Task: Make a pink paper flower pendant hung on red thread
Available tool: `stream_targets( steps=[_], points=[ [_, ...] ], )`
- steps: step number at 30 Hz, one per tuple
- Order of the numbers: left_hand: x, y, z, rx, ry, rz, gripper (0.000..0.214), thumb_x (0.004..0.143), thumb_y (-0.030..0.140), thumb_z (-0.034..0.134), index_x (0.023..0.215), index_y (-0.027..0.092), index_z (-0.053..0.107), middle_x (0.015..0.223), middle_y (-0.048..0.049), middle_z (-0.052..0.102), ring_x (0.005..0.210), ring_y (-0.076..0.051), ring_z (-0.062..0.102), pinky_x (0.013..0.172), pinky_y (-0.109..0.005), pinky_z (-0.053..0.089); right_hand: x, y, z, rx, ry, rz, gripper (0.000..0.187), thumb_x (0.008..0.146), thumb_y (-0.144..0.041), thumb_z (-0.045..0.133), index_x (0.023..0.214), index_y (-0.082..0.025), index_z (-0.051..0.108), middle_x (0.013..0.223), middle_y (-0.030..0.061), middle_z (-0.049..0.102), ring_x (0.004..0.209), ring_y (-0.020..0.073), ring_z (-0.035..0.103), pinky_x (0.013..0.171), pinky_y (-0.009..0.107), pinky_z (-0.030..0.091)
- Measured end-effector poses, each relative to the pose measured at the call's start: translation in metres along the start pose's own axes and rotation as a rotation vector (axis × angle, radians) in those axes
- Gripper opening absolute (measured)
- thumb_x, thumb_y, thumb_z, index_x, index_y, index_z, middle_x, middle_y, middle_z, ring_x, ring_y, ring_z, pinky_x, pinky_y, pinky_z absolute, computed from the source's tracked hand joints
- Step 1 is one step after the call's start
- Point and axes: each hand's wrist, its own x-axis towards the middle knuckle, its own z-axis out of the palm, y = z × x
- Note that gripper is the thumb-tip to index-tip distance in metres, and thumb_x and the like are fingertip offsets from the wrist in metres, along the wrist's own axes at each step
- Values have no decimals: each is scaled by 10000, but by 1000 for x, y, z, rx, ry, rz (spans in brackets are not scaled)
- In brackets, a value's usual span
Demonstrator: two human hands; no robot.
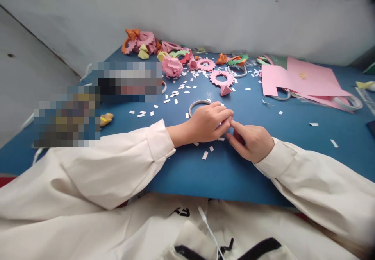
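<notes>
Head view: my left hand (206, 122) and right hand (252, 140) meet fingertip to fingertip low over blue counter (293, 150). Fingers of both pinched together on something small at meeting point; piece too hidden to name. Tape ring (197, 104) lies just behind my left hand, partly covered. White paper scraps (205, 155) scattered under and around wrists. Pink folded cone (225, 90) farther back, pink paper sheets (304, 80) off to right.
</notes>
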Motion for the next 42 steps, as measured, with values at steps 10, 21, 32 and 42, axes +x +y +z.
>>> stream_targets(
  steps=[10, 21, 32, 42],
  points=[
    [-9, -3, -3, 35, -74, -53, 223, 850, 160, 412, 864, 103, 627, 752, -76, 628, 783, -197, 567, 744, -329, 485, 2, 2, -3, 33, -29, 43, 276, 873, -239, 464, 1088, -110, 581, 539, -27, 601, 423, 90, 491, 467, 220, 366],
    [-8, -4, -1, 136, -95, -127, 241, 849, 178, 416, 877, 127, 650, 805, -84, 629, 830, -208, 548, 744, -339, 450, 6, 4, -3, 87, 33, 75, 197, 845, -274, 533, 965, -159, 637, 639, 2, 627, 531, 98, 536, 529, 218, 421],
    [9, -16, 4, 318, -140, -296, 278, 838, 210, 420, 946, 142, 667, 1009, -139, 614, 988, -310, 518, 787, -465, 372, 6, 12, 7, 154, -94, 151, 285, 853, -279, 530, 1115, -183, 585, 1118, 101, 618, 1014, 222, 561, 815, 377, 440],
    [50, -48, 14, 322, -296, -303, 481, 834, 225, 450, 1303, 120, 428, 1303, -197, 474, 1200, -351, 413, 897, -505, 358, 8, 13, 4, 210, 4, 157, 113, 825, -173, 549, 938, -181, 547, 963, 59, 652, 887, 169, 596, 762, 318, 421]
  ],
)
